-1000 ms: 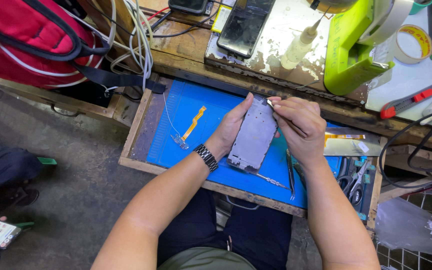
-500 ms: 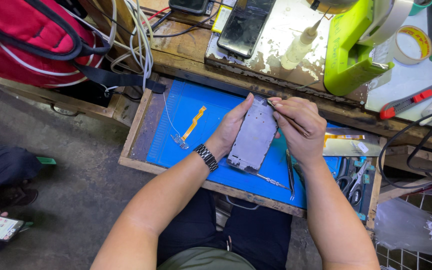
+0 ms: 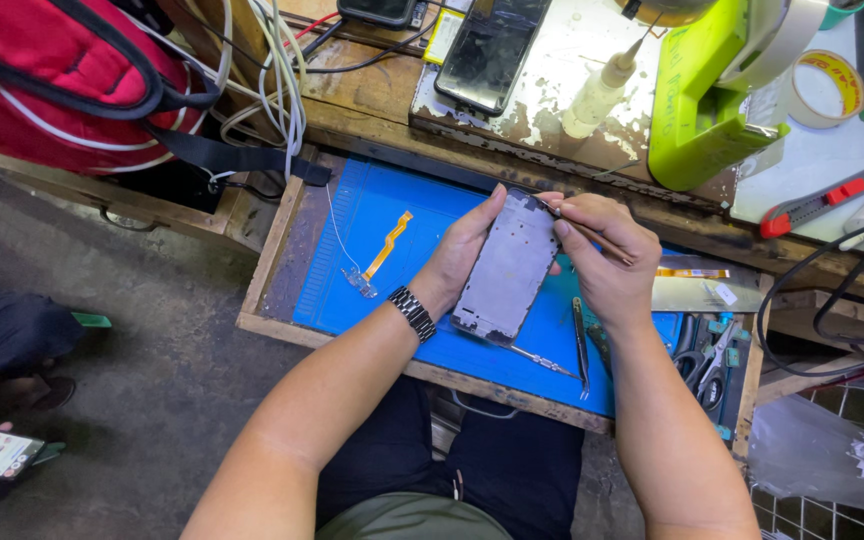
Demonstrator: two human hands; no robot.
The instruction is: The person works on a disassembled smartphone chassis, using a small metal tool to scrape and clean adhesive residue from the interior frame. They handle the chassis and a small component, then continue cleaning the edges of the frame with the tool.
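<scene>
Hardly any shift since a second ago: same grip, same pose, so work at the top edge still under way; left fingers [image 3: 482,215] wrapped around the phone frame [image 3: 507,270], right fingers [image 3: 577,222] pinched on a thin tool [image 3: 592,235] touching its upper corner; frame grey, screenless, tilted, raised just above the blue mat [image 3: 402,300]; tweezers [image 3: 580,345] below the right hand [image 3: 607,260]; orange flex cable [image 3: 389,243] left of the left hand [image 3: 462,255].

Both hands raised close together, left hand [image 3: 462,255] cupped, right hand [image 3: 607,260] pinched.
</scene>
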